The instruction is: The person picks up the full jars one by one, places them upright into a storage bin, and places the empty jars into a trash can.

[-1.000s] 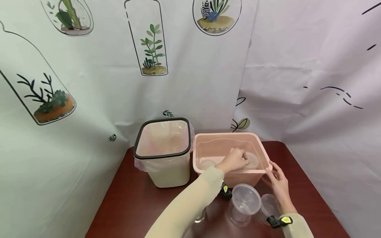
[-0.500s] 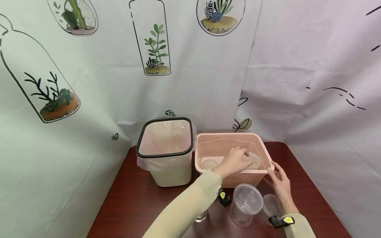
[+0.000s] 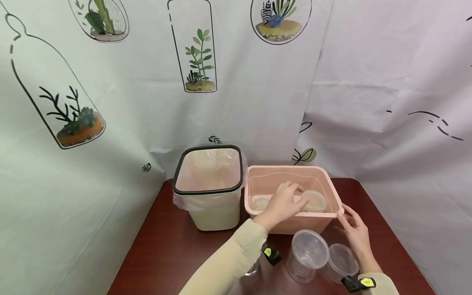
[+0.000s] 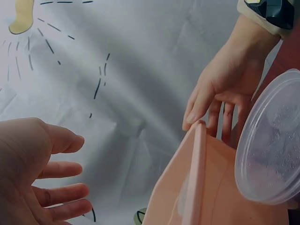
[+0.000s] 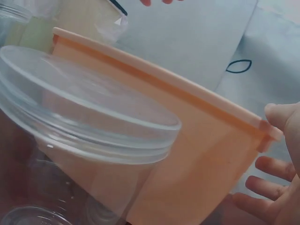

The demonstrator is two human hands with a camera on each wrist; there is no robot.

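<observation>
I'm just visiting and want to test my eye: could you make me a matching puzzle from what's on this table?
Things:
1. bin
2. pink tub
3. left hand
4. right hand

Places or states:
a. touching the tub's near right corner
b. lined with a plastic bag
c. reaching into the tub
d. holds small containers of grain

Pairs: 1-b, 2-d, 3-c, 4-a
</observation>
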